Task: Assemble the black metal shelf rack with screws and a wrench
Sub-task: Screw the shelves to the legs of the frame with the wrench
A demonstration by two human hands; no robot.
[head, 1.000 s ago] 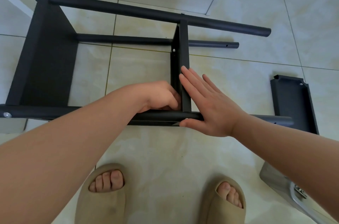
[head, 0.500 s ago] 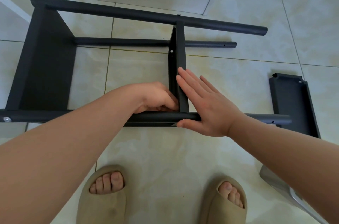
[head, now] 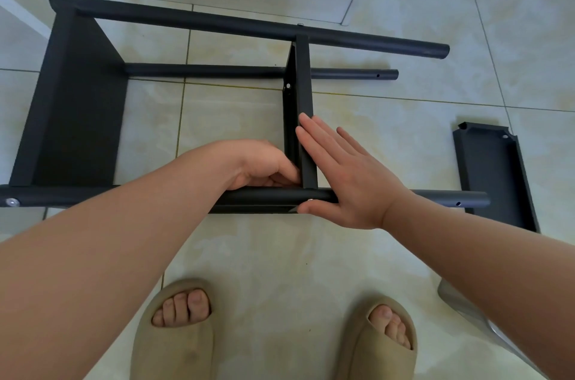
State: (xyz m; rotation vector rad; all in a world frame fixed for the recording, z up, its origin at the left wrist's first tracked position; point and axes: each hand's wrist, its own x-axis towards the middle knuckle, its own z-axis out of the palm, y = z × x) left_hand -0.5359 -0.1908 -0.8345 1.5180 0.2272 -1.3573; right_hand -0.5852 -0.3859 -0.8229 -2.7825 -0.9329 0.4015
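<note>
The black metal rack (head: 255, 29) lay on its side mid-frame: matte tubes, two shelves fitted, silver screw heads (head: 12, 201) showing. The right hand (head: 351, 180) pressed flat against the middle shelf (head: 303, 83), fingers straight and together. The left hand (head: 258, 164) curled its fingers at the joint, contents hidden. A loose shelf panel (head: 491, 168) lay at right on the tiled floor (head: 404, 6).

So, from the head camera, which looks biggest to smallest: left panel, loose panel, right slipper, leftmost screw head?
1. left panel
2. loose panel and right slipper: alike; slipper nearer and cropped, unranked
3. leftmost screw head
</note>
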